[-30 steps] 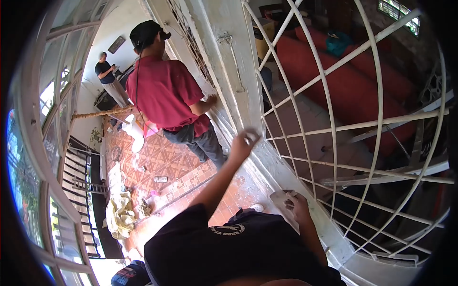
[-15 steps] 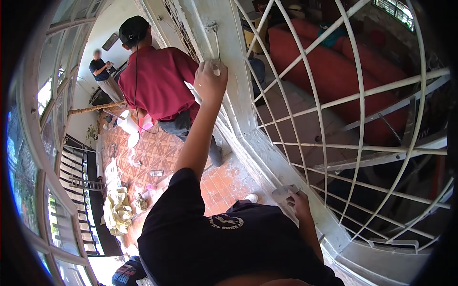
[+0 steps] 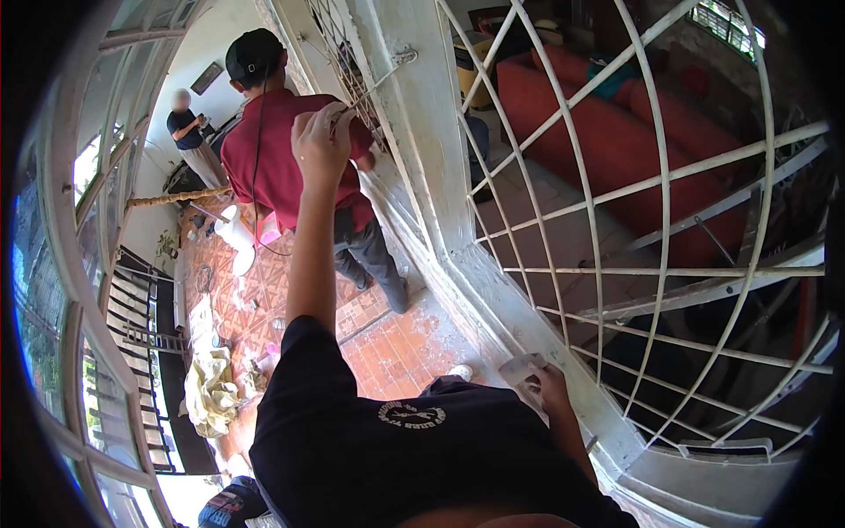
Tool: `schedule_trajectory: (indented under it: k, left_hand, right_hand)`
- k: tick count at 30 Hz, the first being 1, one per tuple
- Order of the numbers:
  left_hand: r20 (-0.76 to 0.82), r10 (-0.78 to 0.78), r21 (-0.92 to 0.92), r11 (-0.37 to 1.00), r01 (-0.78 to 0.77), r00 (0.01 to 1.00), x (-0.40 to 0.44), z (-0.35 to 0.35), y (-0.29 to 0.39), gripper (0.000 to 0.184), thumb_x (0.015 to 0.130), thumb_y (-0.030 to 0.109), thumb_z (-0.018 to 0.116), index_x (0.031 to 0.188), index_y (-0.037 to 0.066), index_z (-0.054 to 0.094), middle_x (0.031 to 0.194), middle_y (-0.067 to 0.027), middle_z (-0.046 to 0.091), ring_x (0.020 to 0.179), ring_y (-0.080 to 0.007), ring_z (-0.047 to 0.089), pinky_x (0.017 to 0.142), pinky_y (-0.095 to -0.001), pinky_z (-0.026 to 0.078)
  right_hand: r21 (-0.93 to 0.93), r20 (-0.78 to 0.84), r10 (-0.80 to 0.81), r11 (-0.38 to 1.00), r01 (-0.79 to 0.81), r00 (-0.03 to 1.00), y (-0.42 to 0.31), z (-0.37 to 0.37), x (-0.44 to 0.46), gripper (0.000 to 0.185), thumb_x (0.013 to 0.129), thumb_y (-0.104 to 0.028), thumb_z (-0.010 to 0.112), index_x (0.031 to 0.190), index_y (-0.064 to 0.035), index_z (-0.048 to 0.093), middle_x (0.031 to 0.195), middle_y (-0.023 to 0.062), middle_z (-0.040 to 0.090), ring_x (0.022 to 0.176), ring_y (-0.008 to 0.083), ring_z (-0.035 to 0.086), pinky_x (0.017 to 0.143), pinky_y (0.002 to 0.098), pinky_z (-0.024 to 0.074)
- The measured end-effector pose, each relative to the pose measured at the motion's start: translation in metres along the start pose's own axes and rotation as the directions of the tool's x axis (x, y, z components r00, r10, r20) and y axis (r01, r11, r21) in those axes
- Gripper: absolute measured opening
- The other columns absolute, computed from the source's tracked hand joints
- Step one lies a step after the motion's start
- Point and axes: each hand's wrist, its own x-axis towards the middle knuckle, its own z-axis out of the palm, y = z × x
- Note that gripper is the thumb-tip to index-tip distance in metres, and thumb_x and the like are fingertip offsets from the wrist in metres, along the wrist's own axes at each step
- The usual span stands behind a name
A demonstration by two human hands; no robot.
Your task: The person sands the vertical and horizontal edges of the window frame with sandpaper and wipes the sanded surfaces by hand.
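Observation:
My left hand (image 3: pixel 320 145) is raised at arm's length, its fingers closed on a thin rod (image 3: pixel 377 86). That rod slants up toward a small metal fitting (image 3: pixel 405 56) on the white post (image 3: pixel 422 132); I cannot tell whether the two are joined. Low on the right, my right hand (image 3: pixel 553 387) grips a flat grey plate (image 3: pixel 521 368), which resembles a putty spreader. It is held over the worn white window frame (image 3: pixel 502 308), beside the curved grille (image 3: pixel 598 255). Whitish smears mark my left hand.
A person in a maroon shirt (image 3: pixel 295 150) stands just ahead, back turned. Another person (image 3: pixel 185 132) stands farther off. On the tiled floor (image 3: pixel 396 352) are a white bucket (image 3: pixel 234 227) and a crumpled cloth (image 3: pixel 209 393). Glass window panels (image 3: pixel 97 387) line the left.
My left hand has moved left, away from the post, and the rod now slants instead of hanging nearly upright. The right hand stays low with the plate. The person in maroon has shifted slightly.

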Motion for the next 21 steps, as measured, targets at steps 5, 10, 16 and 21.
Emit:
schedule_trajectory:
  k: [5,10,16,21]
  left_hand:
    - [0.083,0.094,-0.044,0.995,-0.091,0.992,0.010,-0.018,-0.003,0.008,0.080,0.009,0.077,0.085,0.006,0.071,0.085,-0.0056,0.072,0.071,-0.0244,0.062,0.069,-0.0347,0.049]
    - [0.081,-0.043,-0.173,0.983,0.057,0.996,0.013,-0.036,0.018,0.009,0.080,0.009,0.079,0.085,0.005,0.072,0.075,-0.0040,0.068,0.060,-0.0183,0.058,0.058,-0.0306,0.046]
    - [0.338,-0.426,-0.551,0.634,0.543,0.839,0.011,-0.043,0.083,0.014,0.087,0.008,0.076,0.099,0.000,0.074,0.068,-0.0026,0.067,0.060,-0.0042,0.061,0.057,-0.0205,0.049]
    - [0.560,-0.328,-0.548,0.542,0.637,0.761,-0.004,-0.012,0.110,0.018,0.089,0.006,0.073,0.105,-0.002,0.072,0.076,-0.0035,0.068,0.069,-0.0077,0.067,0.062,-0.0230,0.055]
  right_hand:
    - [-0.021,-0.031,0.022,1.000,-0.023,0.999,0.005,-0.001,0.003,0.023,0.094,-0.020,0.066,0.112,-0.0058,0.069,0.090,0.0031,0.070,0.071,0.0123,0.065,0.061,0.0267,0.0478]
    - [0.003,-0.068,0.022,1.000,-0.022,0.997,0.008,-0.003,0.005,0.023,0.093,-0.020,0.068,0.111,-0.0058,0.069,0.092,0.0039,0.070,0.074,0.0132,0.065,0.062,0.0294,0.0483]
    - [-0.005,-0.114,0.029,1.000,-0.030,0.993,0.007,0.000,0.002,0.025,0.092,-0.021,0.067,0.112,-0.0061,0.069,0.093,0.0041,0.070,0.076,0.0145,0.065,0.065,0.0311,0.0485]
    - [0.016,-0.091,0.032,0.999,-0.030,0.995,0.004,0.005,0.006,0.026,0.092,-0.021,0.067,0.113,-0.0060,0.068,0.093,0.0039,0.070,0.077,0.0145,0.066,0.067,0.0325,0.0489]
